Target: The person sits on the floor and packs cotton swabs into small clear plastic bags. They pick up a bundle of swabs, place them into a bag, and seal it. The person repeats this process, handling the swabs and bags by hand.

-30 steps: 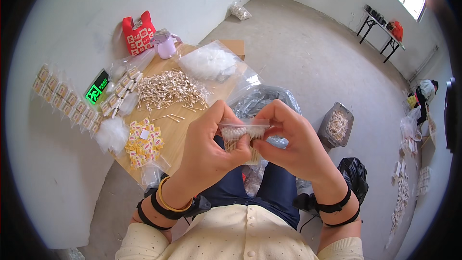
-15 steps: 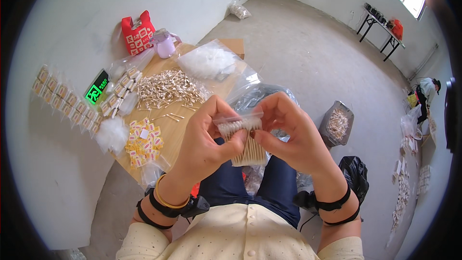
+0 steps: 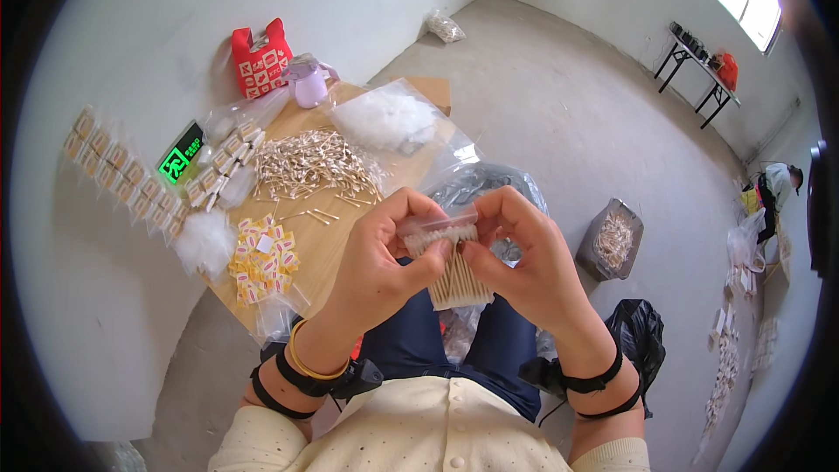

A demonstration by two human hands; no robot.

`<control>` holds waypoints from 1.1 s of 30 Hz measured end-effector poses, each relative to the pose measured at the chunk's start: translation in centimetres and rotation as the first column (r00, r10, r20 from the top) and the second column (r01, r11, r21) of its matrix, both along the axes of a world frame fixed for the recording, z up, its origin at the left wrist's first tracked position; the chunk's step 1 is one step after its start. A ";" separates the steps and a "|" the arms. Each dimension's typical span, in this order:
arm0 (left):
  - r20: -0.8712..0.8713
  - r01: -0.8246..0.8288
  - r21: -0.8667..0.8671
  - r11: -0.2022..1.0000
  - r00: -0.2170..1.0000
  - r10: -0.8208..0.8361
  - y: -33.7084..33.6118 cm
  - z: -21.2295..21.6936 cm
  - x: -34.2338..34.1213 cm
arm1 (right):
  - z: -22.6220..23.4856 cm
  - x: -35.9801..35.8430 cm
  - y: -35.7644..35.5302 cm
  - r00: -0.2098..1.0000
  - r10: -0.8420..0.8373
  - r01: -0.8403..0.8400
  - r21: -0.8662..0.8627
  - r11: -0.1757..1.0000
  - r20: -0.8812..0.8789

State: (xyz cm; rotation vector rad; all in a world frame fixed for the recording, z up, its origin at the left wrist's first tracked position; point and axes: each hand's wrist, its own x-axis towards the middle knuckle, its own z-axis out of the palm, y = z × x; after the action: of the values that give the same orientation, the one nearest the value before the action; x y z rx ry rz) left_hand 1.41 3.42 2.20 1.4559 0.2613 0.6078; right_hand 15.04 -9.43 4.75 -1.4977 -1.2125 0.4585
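Your left hand (image 3: 380, 253) and right hand (image 3: 524, 258) both clamped on a bundle of cotton swabs (image 3: 454, 267), its small clear bag (image 3: 437, 223) now pushed up onto the tips, more sticks bare than before, loose swab pile (image 3: 310, 162) far left

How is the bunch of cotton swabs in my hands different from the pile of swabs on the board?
The bunch of cotton swabs is gathered parallel, gripped by the left hand and right hand. The pile of swabs lies loose and crisscrossed on the wooden board, untouched and far larger. Both are pale-stemmed with white tips.
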 end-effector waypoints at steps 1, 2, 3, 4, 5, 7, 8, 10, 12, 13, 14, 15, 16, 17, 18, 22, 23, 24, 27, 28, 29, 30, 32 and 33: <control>0.006 0.003 0.005 1.000 1.000 -0.003 0.1 -0.1 0.0 | 0.0 0.0 0.1 1.000 0.003 -0.003 0.002 1.000 0.001; 0.008 0.002 0.014 1.000 1.000 -0.002 0.2 -0.3 0.1 | 0.0 0.0 0.1 1.000 0.003 -0.003 0.002 1.000 0.002; 0.011 0.001 0.024 1.000 1.000 -0.001 0.3 -0.5 0.2 | -0.1 0.0 0.1 1.000 0.007 -0.007 0.000 1.000 -0.003; 0.013 0.000 0.033 0.999 1.000 0.000 0.4 -0.6 0.2 | -0.2 0.1 0.2 1.000 0.011 -0.011 -0.002 1.000 -0.009; 0.008 0.010 0.040 0.999 1.000 -0.010 0.5 -0.6 0.2 | -0.3 0.1 0.2 1.000 0.014 -0.014 -0.004 1.000 -0.015; 0.000 0.030 0.055 0.998 1.000 -0.030 0.6 -0.6 0.2 | -0.5 0.3 0.2 1.000 0.009 -0.009 0.004 1.000 -0.011; 0.001 0.028 0.035 0.999 1.000 -0.028 0.5 -0.6 0.2 | -0.6 0.3 0.2 1.000 0.008 -0.008 0.009 1.000 -0.010; 0.004 0.025 -0.006 1.000 1.000 -0.025 0.1 -0.3 0.2 | -0.7 0.3 0.1 1.000 0.007 -0.007 0.004 1.000 -0.021; 0.033 0.008 0.030 1.000 0.999 -0.009 -0.2 -0.6 0.3 | -0.6 0.3 0.1 1.000 0.008 -0.008 -0.004 1.000 -0.027; 0.048 -0.002 0.048 0.999 0.999 -0.001 -0.2 -0.8 0.3 | -0.6 0.3 0.2 1.000 0.010 -0.010 -0.010 1.000 -0.028; 0.042 -0.001 0.076 0.997 0.999 -0.002 -0.2 -0.8 0.3 | -0.7 0.2 0.2 0.999 0.010 -0.011 -0.016 1.000 -0.031; 0.036 0.000 0.105 0.995 0.999 -0.004 -0.2 -0.8 0.2 | -0.6 0.3 0.2 0.999 0.018 -0.019 -0.023 1.000 -0.046; 0.030 0.001 0.133 0.991 1.000 -0.005 -0.1 -0.9 0.1 | -0.6 0.3 0.1 0.998 0.026 -0.028 -0.030 0.999 -0.061; 0.026 0.020 0.079 0.997 0.999 -0.022 0.0 -0.8 0.0 | -0.6 0.4 0.1 0.996 0.035 -0.038 -0.035 0.999 -0.077; 0.023 0.039 0.025 0.999 0.999 -0.039 0.1 -0.6 -0.2 | -0.9 0.7 0.1 0.990 0.062 -0.065 -0.017 0.998 -0.126; 0.149 0.042 -0.214 0.976 0.989 -0.010 -0.5 -0.3 0.1 | -2.1 1.1 0.3 0.958 0.119 -0.100 0.086 0.991 -0.260; 0.150 0.028 -0.169 0.985 0.989 -0.002 -0.4 -0.7 0.2 | -2.2 1.0 0.5 0.953 0.119 -0.089 0.117 0.989 -0.280; 0.151 0.013 -0.123 0.992 0.989 0.006 -0.4 -1.5 0.2 | -2.4 0.8 0.6 0.948 0.105 -0.067 0.134 0.989 -0.301; 0.094 0.013 -0.029 0.999 0.996 -0.010 -0.3 -2.3 -0.1 | -2.6 0.5 0.9 0.948 0.065 -0.020 0.145 0.989 -0.311; 0.064 0.021 -0.006 1.000 0.998 -0.021 -0.3 -2.4 -0.3 | -2.4 0.5 0.9 0.961 0.046 -0.012 0.123 0.992 -0.274; 0.056 0.004 0.002 1.000 0.998 -0.004 -0.2 -2.5 -0.5 | -2.3 0.5 0.9 0.971 0.028 -0.004 0.101 0.995 -0.237; 0.048 -0.012 0.010 1.000 0.999 0.012 -0.2 -2.6 -0.7 | -2.3 0.4 1.0 0.984 0.015 0.002 0.097 0.995 -0.178; -0.007 -0.078 0.146 0.986 0.997 0.079 -0.1 -2.7 -1.0 | -2.2 0.4 1.1 0.998 -0.011 0.016 0.091 0.996 -0.058; -0.047 -0.118 0.273 0.955 0.990 0.136 0.1 -2.8 -1.3 | -2.0 0.5 1.2 1.000 -0.006 0.008 0.101 0.995 -0.013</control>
State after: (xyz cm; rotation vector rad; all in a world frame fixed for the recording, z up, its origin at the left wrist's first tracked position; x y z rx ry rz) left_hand 0.16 3.52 -0.56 1.7338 0.3358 0.7221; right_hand 15.53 -8.27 2.71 -1.4103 -1.2025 0.3959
